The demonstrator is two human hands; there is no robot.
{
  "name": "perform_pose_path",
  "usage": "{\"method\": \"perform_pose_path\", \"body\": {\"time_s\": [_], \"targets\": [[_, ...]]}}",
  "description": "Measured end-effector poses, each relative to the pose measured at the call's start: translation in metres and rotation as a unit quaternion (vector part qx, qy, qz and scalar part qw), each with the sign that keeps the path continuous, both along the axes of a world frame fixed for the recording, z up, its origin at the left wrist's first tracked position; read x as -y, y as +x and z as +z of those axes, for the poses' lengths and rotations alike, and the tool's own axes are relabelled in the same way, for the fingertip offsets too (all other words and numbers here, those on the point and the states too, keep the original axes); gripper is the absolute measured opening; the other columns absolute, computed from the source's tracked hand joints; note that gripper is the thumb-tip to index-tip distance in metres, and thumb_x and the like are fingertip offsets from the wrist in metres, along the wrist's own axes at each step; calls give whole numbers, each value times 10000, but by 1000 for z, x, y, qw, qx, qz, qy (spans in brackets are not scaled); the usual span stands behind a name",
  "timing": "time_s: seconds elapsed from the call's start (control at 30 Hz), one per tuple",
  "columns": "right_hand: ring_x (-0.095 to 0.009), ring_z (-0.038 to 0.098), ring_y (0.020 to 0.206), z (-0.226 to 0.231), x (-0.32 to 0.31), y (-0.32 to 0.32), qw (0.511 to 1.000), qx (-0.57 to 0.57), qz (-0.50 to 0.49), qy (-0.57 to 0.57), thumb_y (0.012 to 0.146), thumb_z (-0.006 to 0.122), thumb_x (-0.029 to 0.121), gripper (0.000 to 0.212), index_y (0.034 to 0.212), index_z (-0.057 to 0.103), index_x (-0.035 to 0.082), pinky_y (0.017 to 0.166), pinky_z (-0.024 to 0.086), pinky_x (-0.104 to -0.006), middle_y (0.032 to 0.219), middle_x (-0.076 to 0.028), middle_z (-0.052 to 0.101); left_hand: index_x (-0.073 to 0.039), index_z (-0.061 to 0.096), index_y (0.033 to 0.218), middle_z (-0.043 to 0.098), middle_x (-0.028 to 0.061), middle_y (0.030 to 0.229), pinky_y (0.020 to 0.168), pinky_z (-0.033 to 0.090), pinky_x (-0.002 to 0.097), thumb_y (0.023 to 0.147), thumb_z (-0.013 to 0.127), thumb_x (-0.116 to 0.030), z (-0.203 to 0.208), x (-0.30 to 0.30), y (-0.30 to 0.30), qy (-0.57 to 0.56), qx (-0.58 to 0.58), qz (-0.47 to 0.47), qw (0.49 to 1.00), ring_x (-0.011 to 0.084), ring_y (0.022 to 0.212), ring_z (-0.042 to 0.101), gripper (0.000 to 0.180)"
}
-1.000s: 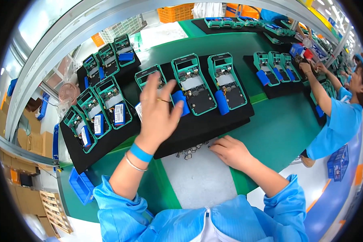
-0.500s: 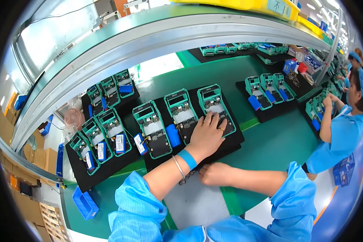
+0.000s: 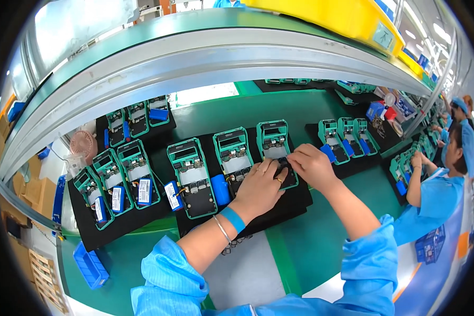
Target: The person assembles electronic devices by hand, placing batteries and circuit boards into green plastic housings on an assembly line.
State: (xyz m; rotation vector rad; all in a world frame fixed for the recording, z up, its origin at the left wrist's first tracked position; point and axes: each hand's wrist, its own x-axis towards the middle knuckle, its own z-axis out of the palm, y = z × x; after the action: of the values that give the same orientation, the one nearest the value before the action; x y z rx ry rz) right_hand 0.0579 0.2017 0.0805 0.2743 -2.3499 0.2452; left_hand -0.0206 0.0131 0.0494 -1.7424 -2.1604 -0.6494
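Observation:
On the middle black mat (image 3: 250,224), a row of green-rimmed device housings holds circuit parts. My left hand (image 3: 260,187) lies over the lower part of the rightmost housing (image 3: 273,138), fingers bent and thumb side close to my right hand. My right hand (image 3: 313,167) pinches at that housing's right edge, its fingertips almost meeting my left ones. Whatever is between the fingers is too small or hidden to make out. To the left are a second housing (image 3: 231,150) and a third housing (image 3: 188,171). A blue battery pack (image 3: 220,189) stands between these two; a white-labelled battery pack (image 3: 173,195) hangs by wires.
More housings with blue packs lie on a left mat (image 3: 89,231) and a right mat (image 3: 347,167). A metal shelf rail (image 3: 221,55) crosses above the bench, with a yellow bin (image 3: 332,18) on top. A blue tray (image 3: 91,268) sits front left. A co-worker (image 3: 432,195) works at right.
My right hand has risen from the bench's front edge to the rightmost housing, beside my left hand. The left hand stays over that housing, its fingers now more bent. The view has shifted slightly.

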Motion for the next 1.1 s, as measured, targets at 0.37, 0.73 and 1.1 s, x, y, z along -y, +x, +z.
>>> {"method": "perform_pose_path", "body": {"time_s": [0.37, 0.73, 1.1], "targets": [[-201, 555, 731, -13, -6, -43, 975, -16, -20, 220, 617, 691, 81, 177, 669, 524, 107, 556, 495, -313, 751, -31, 479, -39, 605, 1307, 500, 143, 1311, 1106, 387, 442, 791, 769, -250, -10, 3, 0, 22, 5, 6, 1000, 308, 1312, 428, 582], [-189, 566, 791, 4, -4, -43, 948, 13, -13, 319, 605, 683, 122, 165, 692, 543, 112, 576, 513, -294, 774, -24, 502, -27, 603, 1298, 490, 155, 1325, 1107, 380, 439, 802, 761, -242, -9, 2, -2, 11, 19, -2, 1000, 315, 1323, 413, 564], [-207, 567, 736, -6, -5, -42, 961, 1, -26, 277, 626, 679, 76, 160, 772, 614, 92, 573, 504, -303, 739, -30, 511, -29, 614, 1287, 527, 134, 1247, 1060, 395, 411, 789, 772, -256, -10, 2, 0, 25, -1, 13, 1000, 291, 1273, 445, 569]]}}
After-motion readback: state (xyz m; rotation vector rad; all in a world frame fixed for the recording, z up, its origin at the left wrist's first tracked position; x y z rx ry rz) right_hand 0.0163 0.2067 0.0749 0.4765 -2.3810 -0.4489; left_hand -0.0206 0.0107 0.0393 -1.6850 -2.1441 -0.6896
